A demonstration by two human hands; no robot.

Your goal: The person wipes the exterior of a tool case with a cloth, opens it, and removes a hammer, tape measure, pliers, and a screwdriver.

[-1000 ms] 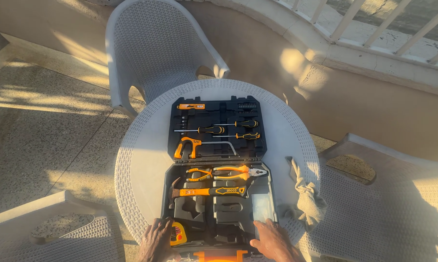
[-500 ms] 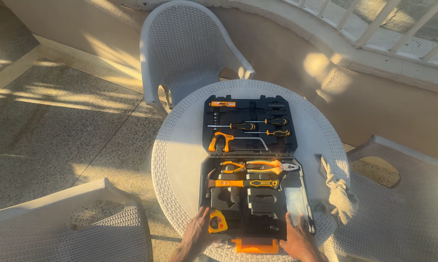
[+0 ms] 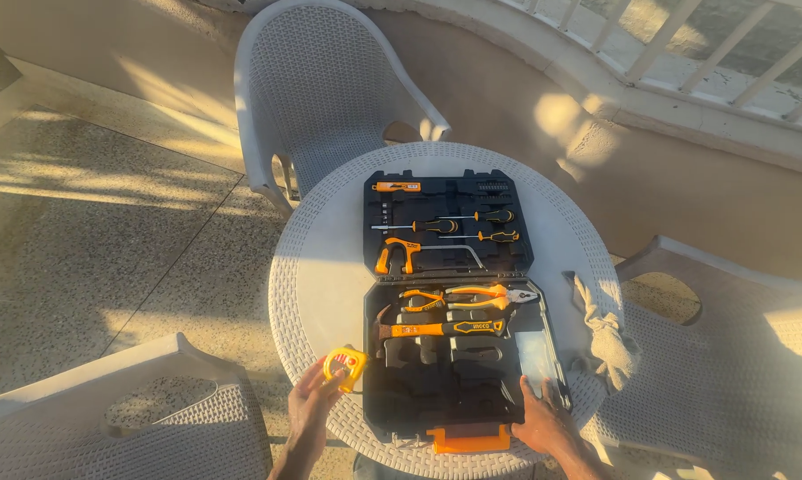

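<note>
Your left hand holds the yellow tape measure pinched in its fingertips, lifted just off the left edge of the open black tool case, over the white woven round bench. So the tape measure lies to the left of the case, outside it, with the empty moulded recesses of the near tray immediately to its right. Your right hand rests flat and spread on the near right corner of the tray, beside a clear-lidded compartment, gripping nothing that you can see; its fingertips may be curled on the rim, but the view there is dim. Inside the tray, the claw hammer and the pliers lie with their long axes running left to right, well ahead of both hands. The left hand is plainly the nearer one to the tape measure and to the left recesses; the right is nearer the orange latch at the front edge. A crumpled cloth lies on the bench to the right of the case.
</note>
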